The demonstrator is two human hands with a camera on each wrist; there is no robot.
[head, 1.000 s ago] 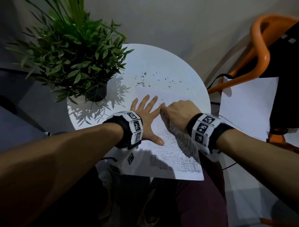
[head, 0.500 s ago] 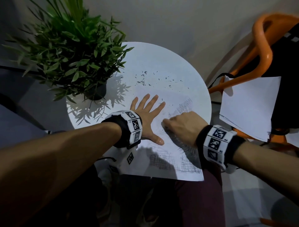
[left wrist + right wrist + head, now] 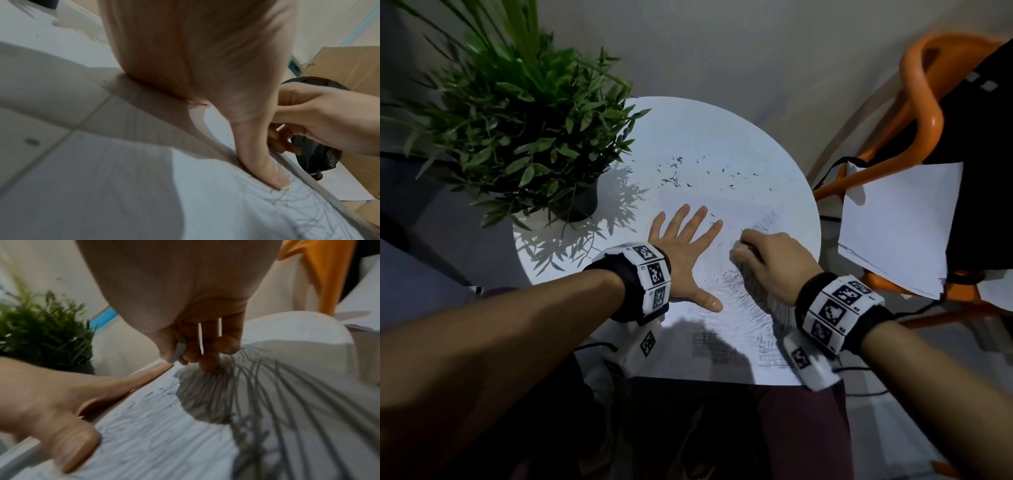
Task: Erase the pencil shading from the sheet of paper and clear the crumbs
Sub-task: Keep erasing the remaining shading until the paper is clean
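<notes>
The sheet of paper lies on the round table, long axis running away from the person, near end overhanging. The left hand presses it flat, fingers spread; the right hand pinches a pale eraser on the shading. Crumbs lie beyond.

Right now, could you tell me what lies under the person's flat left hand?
The left hand presses flat on the sheet of paper, which lies on the round white table. Pencil shading shows beside the thumb; any marks beneath the palm are covered.

Curled right hand pinching grey eraser over shaded paper
</notes>
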